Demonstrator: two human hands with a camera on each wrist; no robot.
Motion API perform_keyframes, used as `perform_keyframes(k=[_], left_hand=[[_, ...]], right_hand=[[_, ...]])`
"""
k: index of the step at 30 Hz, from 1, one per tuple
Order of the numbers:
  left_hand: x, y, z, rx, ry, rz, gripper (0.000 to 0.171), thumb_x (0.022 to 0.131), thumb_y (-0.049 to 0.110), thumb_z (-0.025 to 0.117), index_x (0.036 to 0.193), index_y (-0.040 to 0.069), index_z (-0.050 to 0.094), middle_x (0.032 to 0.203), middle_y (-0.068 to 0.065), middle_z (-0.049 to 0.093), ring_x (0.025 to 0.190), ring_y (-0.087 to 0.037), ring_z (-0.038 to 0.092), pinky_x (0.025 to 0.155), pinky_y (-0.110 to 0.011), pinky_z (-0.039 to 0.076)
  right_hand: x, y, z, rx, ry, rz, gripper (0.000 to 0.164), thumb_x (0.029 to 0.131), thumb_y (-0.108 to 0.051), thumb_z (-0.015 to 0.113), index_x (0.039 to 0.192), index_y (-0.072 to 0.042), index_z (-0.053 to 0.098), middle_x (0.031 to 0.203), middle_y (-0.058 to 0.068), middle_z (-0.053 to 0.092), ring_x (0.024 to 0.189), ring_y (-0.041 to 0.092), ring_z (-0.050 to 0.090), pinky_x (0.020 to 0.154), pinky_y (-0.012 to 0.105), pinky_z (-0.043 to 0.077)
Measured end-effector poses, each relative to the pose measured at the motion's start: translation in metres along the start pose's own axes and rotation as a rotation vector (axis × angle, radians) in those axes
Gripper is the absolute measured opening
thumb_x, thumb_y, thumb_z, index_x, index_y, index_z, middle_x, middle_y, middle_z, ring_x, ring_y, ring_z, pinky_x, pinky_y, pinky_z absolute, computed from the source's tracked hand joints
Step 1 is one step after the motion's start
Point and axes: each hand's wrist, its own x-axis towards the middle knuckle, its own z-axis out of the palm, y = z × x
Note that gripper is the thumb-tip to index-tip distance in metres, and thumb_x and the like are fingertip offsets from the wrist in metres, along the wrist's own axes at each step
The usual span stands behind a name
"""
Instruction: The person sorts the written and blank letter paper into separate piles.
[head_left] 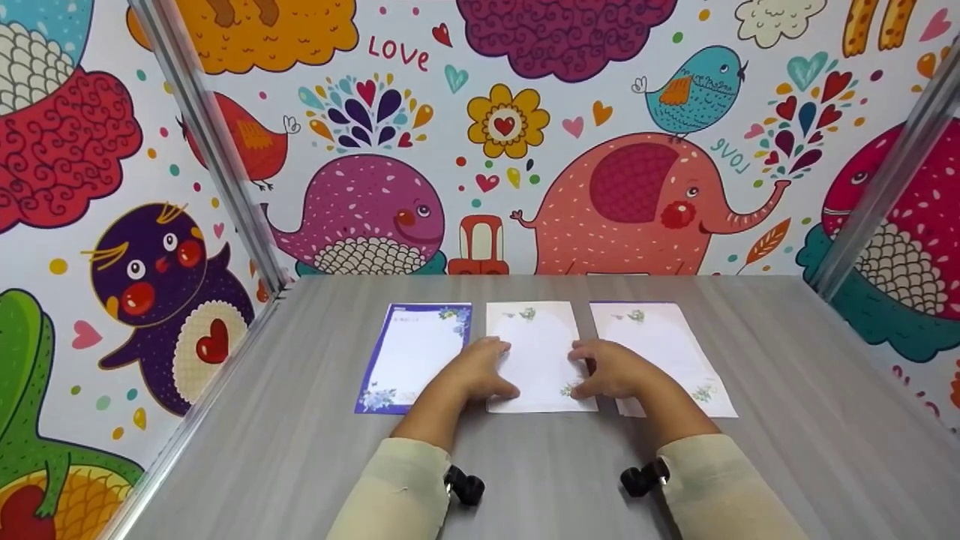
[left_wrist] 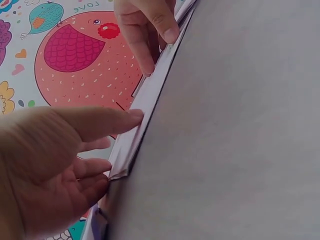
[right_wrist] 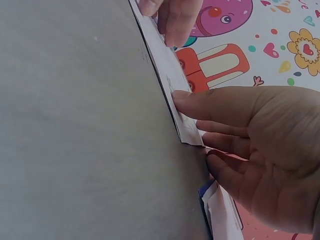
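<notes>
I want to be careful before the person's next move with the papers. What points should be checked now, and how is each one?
1. Left hand at left side of the middle white rectangular paper stack with green floral corners: ok.
2. Right hand at its right side: ok.
3. Middle stack lying on the grey wood-grain table: ok.
4. Gap from the left white paper with purple floral border: ok where visible.
5. Even edges on the right white paper stack with green floral corners: not ok, a lower layer sticks out.
6. Sheet count in the middle stack: cannot tell.
</notes>
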Motion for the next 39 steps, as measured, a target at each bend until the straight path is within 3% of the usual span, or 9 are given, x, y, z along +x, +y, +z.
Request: perform_keyframes(k=[8, 17, 23, 30, 35, 39], left_hand=[[0.0004, -0.0009, -0.0015, 0.063, -0.02, -0.014, 0.086, 0.085, 0.03, 0.091, 0.159, 0.012, 0.052, 0.173, -0.009, 0.041, 0.164, -0.031, 0.032, 0.136, -0.048, 0.024], [0.0023, -0.0018, -0.0007, 0.101, -0.002, 0.027, 0.077, 0.089, 0.028, 0.087, 0.156, 0.008, 0.055, 0.169, -0.014, 0.045, 0.162, -0.034, 0.035, 0.135, -0.047, 0.026], [0.0044, -0.0032, 0.0004, 0.072, 0.056, -0.003, 0.062, 0.093, 0.021, 0.081, 0.151, 0.009, 0.06, 0.161, -0.015, 0.055, 0.156, -0.036, 0.045, 0.132, -0.05, 0.032], [0.0069, -0.0045, 0.0012, 0.081, 0.132, -0.001, 0.061, 0.088, 0.019, 0.085, 0.145, 0.009, 0.065, 0.152, -0.014, 0.064, 0.149, -0.039, 0.052, 0.128, -0.051, 0.039], [0.0082, -0.0038, 0.0022, 0.07, 0.139, -0.017, 0.062, 0.088, 0.02, 0.086, 0.145, 0.01, 0.065, 0.152, -0.014, 0.064, 0.149, -0.039, 0.051, 0.128, -0.051, 0.038], [0.0081, -0.0033, 0.0024, 0.042, 0.132, -0.031, 0.061, 0.088, 0.02, 0.084, 0.145, 0.01, 0.066, 0.153, -0.014, 0.063, 0.151, -0.037, 0.051, 0.129, -0.051, 0.037]], right_hand=[[-0.0019, -0.0025, -0.0014, -0.001, -0.013, 0.027, 0.069, 0.082, -0.019, 0.092, 0.146, -0.011, 0.066, 0.164, 0.012, 0.054, 0.157, 0.042, 0.042, 0.129, 0.062, 0.032], [-0.0011, -0.002, 0.0006, -0.036, 0.018, -0.019, 0.059, 0.085, -0.019, 0.09, 0.14, -0.009, 0.071, 0.158, 0.013, 0.06, 0.151, 0.041, 0.05, 0.126, 0.061, 0.037], [-0.0002, -0.0022, 0.0023, -0.022, 0.065, -0.023, 0.057, 0.083, -0.018, 0.092, 0.136, -0.009, 0.073, 0.14, 0.016, 0.071, 0.128, 0.033, 0.064, 0.118, 0.058, 0.047], [0.0012, -0.0046, 0.0015, -0.04, 0.119, -0.048, 0.057, 0.078, -0.017, 0.095, 0.13, -0.007, 0.076, 0.126, 0.016, 0.07, 0.111, 0.027, 0.064, 0.107, 0.053, 0.054], [0.0019, -0.0035, 0.0005, -0.055, 0.126, -0.059, 0.055, 0.076, -0.017, 0.096, 0.128, -0.009, 0.078, 0.116, 0.014, 0.07, 0.098, 0.022, 0.059, 0.094, 0.046, 0.054], [0.0023, -0.0036, 0.0011, -0.023, 0.113, -0.013, 0.053, 0.078, -0.015, 0.094, 0.128, -0.008, 0.078, 0.117, 0.013, 0.075, 0.098, 0.022, 0.062, 0.097, 0.048, 0.055]])
